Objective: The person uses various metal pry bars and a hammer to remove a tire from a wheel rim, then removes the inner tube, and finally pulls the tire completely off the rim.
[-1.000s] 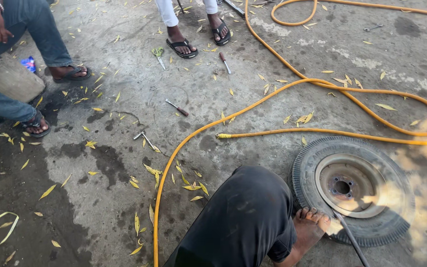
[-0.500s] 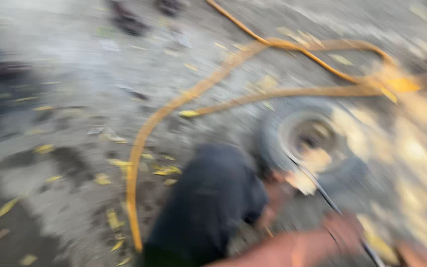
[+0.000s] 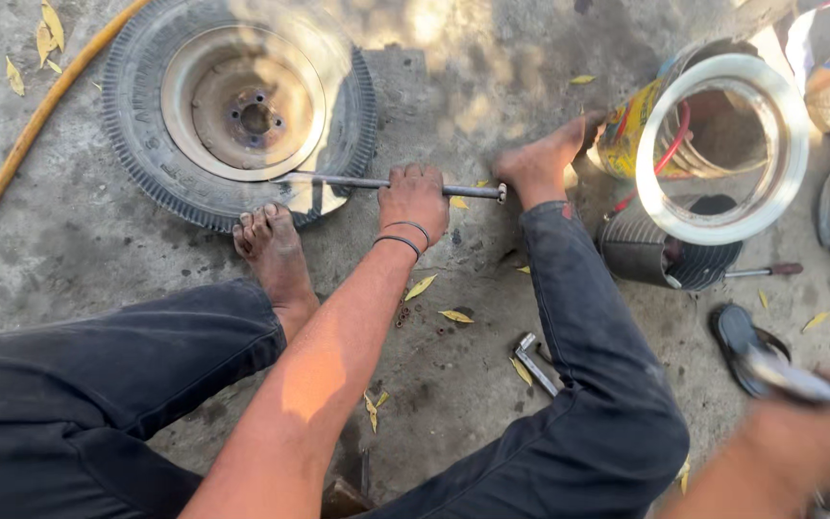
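My left hand [image 3: 415,197] clamps the tire lever [image 3: 391,183] wedged under the rim of the small wheel [image 3: 242,106], prying the bead; next, a firm downward push. My right hand [image 3: 809,432] is blurred, grip unclear.

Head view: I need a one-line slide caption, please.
Left hand grips a tyre lever wedged into a small wheel on concrete; blurred right hand holds a tool.

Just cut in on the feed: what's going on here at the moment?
A person sits on the concrete ground, left hand gripping a long grey metal bar whose flat end rests at the rim of a small black ribbed tyre on its metal wheel. A bare foot presses against the tyre's edge. The right hand, blurred at lower right, holds something metallic that I cannot identify.
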